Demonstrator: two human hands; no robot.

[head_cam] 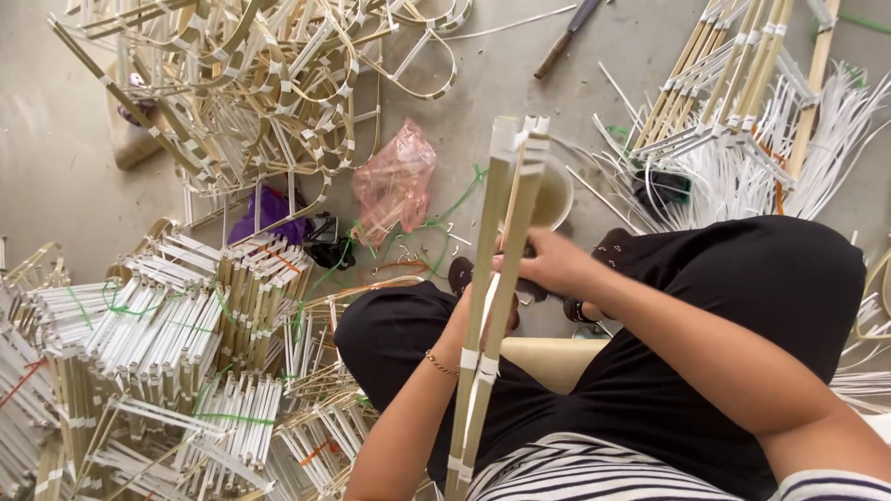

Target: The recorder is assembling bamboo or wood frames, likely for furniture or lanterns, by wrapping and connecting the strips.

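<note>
Bamboo slats (497, 278) stand upright over the lap, crowded by bundled frames (167, 343). Right hand (555, 264) fingers curl around them; left hand (483, 311) sits behind, fingers hidden.

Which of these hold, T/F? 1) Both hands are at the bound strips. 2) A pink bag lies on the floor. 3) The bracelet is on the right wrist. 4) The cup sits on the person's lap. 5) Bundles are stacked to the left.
1) True: the right hand grips the bound strips and the left hand is behind them, mostly hidden.
2) True: the pink bag lies crumpled on the floor.
3) False: the bracelet is on the left wrist.
4) False: the cup stands on the floor beyond the knees.
5) True: the bundles of strips with white ties are piled on the left.
</note>
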